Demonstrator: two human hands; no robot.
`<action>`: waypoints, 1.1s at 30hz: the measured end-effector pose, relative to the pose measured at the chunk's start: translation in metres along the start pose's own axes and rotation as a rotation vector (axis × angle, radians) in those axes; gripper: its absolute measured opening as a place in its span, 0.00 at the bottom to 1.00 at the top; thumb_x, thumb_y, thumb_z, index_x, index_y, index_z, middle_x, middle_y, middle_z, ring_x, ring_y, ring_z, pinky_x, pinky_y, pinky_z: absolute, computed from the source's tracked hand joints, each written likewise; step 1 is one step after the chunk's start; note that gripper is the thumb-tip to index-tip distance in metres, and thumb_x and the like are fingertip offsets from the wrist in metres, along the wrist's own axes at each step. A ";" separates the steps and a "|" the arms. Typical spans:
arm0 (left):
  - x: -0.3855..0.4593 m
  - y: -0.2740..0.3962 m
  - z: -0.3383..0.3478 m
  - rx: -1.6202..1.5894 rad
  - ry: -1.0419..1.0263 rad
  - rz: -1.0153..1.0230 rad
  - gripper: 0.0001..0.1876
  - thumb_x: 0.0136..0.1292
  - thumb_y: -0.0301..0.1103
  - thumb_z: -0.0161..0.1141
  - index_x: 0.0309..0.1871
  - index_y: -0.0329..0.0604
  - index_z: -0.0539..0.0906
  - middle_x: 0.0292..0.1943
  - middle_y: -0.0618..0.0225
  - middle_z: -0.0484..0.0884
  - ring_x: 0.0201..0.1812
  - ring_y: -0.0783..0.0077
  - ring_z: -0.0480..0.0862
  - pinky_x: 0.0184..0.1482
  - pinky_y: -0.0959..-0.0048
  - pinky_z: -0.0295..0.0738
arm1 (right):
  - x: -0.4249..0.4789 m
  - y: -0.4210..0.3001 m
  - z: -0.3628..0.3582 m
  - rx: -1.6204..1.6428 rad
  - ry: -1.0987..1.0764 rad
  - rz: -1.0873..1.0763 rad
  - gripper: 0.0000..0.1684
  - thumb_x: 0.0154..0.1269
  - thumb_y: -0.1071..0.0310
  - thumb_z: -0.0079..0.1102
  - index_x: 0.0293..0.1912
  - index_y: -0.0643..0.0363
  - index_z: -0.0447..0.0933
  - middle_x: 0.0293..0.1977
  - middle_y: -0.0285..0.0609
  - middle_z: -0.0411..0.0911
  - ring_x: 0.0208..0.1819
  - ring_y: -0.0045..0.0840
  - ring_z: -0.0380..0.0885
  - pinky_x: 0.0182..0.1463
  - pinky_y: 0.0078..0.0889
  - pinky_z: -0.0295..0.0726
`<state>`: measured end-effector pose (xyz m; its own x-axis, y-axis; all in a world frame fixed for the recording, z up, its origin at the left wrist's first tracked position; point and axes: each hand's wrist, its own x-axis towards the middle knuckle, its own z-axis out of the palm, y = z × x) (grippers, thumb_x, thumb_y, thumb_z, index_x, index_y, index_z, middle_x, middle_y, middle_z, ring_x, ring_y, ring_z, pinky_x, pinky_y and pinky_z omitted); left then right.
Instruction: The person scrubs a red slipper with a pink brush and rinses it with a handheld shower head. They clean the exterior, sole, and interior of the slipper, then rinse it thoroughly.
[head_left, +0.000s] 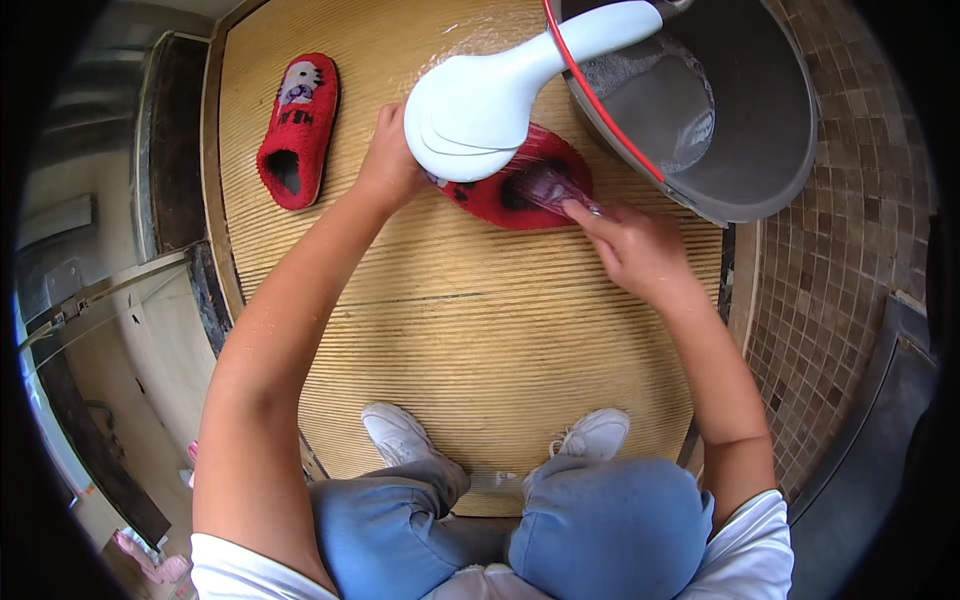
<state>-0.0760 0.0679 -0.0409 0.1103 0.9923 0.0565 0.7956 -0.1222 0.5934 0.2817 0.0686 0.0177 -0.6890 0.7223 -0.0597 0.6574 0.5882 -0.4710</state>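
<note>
A white shower head hangs close to the camera, with water spraying near it. Below it a red fuzzy slipper lies on the ribbed floor, partly covered from view. My left hand is at the slipper's toe end, holding it, though the shower head hides most of the fingers. In my right hand is a purple brush, its head at the slipper's opening. The matching red slipper lies apart to the left, toe pointing away, and bears a cartoon cat and writing.
A grey bucket with a red handle stands at upper right, sudsy water inside. Brown mosaic tiles cover the right side. My white shoes rest on the yellowish ribbed floor. A wooden frame edges it at left.
</note>
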 end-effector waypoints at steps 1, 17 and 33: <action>-0.001 0.002 0.003 -0.013 0.015 -0.016 0.48 0.32 0.32 0.85 0.66 0.51 0.79 0.65 0.60 0.74 0.60 0.45 0.70 0.66 0.57 0.72 | 0.008 -0.011 0.001 -0.034 -0.059 0.038 0.26 0.68 0.66 0.61 0.64 0.34 0.80 0.36 0.47 0.82 0.32 0.42 0.84 0.34 0.45 0.82; -0.070 0.090 0.018 0.273 0.038 -0.068 0.58 0.38 0.66 0.79 0.71 0.42 0.70 0.70 0.50 0.64 0.71 0.46 0.63 0.72 0.47 0.58 | 0.030 -0.022 0.002 -0.069 -0.082 -0.171 0.17 0.66 0.62 0.63 0.53 0.36 0.86 0.31 0.48 0.80 0.26 0.45 0.81 0.30 0.49 0.80; -0.035 0.051 0.014 -0.056 0.063 -0.138 0.59 0.31 0.58 0.85 0.71 0.47 0.73 0.67 0.61 0.74 0.71 0.51 0.67 0.73 0.51 0.57 | 0.049 -0.023 0.009 -0.035 -0.032 -0.176 0.18 0.65 0.68 0.64 0.53 0.43 0.86 0.32 0.49 0.80 0.30 0.47 0.81 0.34 0.47 0.80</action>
<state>-0.0310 0.0267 -0.0239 -0.0368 0.9991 0.0205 0.7657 0.0150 0.6431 0.2301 0.0877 0.0177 -0.8034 0.5954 -0.0076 0.5357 0.7172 -0.4456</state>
